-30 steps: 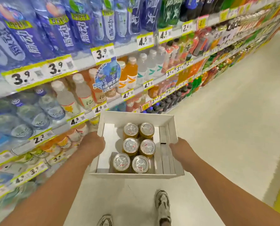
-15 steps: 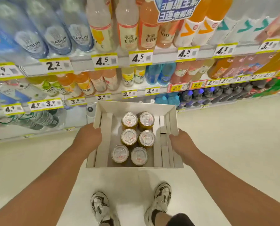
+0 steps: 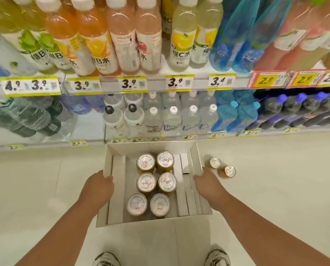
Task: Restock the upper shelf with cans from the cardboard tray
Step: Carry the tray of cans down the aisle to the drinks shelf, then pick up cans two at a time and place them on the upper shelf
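While six cans fill tray, two cans stand outside.

rows of tall plastic drink bottles with white caps, orange, pink and pale yellow, fill one shelf. under them runs a strip of yellow-edged price tags reading 3.9 and 3.4. lower down sit clear water bottles and dark bottles with purple caps. pale smooth floor, plus grey patterned sneakers at the bottom edge.
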